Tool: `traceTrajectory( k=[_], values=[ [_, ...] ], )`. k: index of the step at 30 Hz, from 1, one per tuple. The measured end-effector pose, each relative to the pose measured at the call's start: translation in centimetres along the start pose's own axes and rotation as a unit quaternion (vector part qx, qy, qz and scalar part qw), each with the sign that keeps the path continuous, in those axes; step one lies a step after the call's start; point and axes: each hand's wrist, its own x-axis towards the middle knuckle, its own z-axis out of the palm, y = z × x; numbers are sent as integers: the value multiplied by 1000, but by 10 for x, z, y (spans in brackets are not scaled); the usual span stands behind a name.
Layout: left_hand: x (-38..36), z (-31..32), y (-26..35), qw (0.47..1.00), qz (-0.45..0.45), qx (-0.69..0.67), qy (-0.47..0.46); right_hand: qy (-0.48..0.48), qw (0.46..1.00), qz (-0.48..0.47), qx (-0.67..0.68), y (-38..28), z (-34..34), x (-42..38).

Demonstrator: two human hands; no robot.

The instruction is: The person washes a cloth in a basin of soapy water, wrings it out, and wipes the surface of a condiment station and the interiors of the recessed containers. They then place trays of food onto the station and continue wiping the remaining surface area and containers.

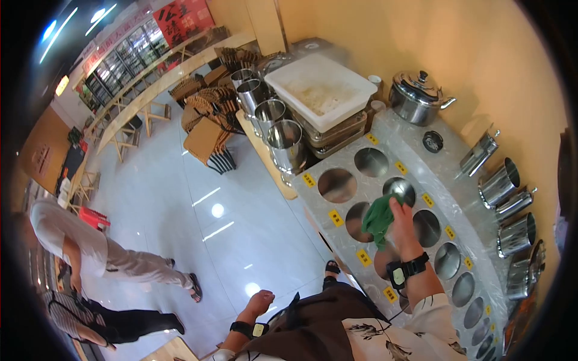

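Observation:
My right hand (404,227) is closed on a green cloth (379,220). It holds the cloth over the steel counter (385,165), among round openings with yellow labels beside them. The cloth hangs across part of one opening (356,224), next to a shinier one (400,191). My left hand (259,304) is curled into a loose fist in front of my brown apron (325,319), away from the counter. Nothing shows in its fingers. Both wrists wear dark bands with a small device.
Metal canisters (284,144) line the counter's left end, beside a white tub (322,90) on stacked trays. A kettle (415,99) and lidded pots (518,231) stand along the wall. Stacked chairs (211,135) are farther off. Two people (78,237) stand at the left.

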Motion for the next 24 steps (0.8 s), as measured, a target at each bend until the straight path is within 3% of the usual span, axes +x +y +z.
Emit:
traceTrajectory(
  k=[1,2,3,4,5,7,8,10,11,13,14,16,19,22,24],
  values=[
    [7,-8,5,1000,-6,5,4,-45,995,19,-89,8,-2,5],
    [7,-17,19,1000,-13,10,4,-40,996,23,-82,14,-3,9],
    [25,-24,11,998,19,66,8,-160,947,25,-279,21,-5,12],
    [42,-29,3,991,51,120,9,-275,844,28,-460,28,-10,15],
    [45,-39,29,993,36,114,22,-273,846,36,-456,42,-15,20],
    [85,-56,30,927,215,308,11,-316,684,112,-648,86,-25,36],
    [101,-65,44,885,279,373,11,-318,686,118,-643,114,-29,43],
    [106,-71,132,963,153,216,53,-339,743,83,-571,162,-39,57],
    [120,-68,156,970,164,158,85,-342,744,89,-567,170,-37,59],
    [146,-61,196,964,201,100,141,-401,659,68,-632,175,-22,61],
    [160,-57,217,954,229,100,167,-402,659,73,-632,168,-13,65],
    [182,-48,255,924,302,99,214,-476,592,97,-643,151,3,75],
    [215,-42,298,888,377,143,223,-545,546,68,-632,186,4,83],
    [255,-35,312,851,412,187,268,-563,556,73,-607,168,26,96],
    [276,-31,317,859,403,188,253,-553,554,50,-620,163,31,104]
  ],
)
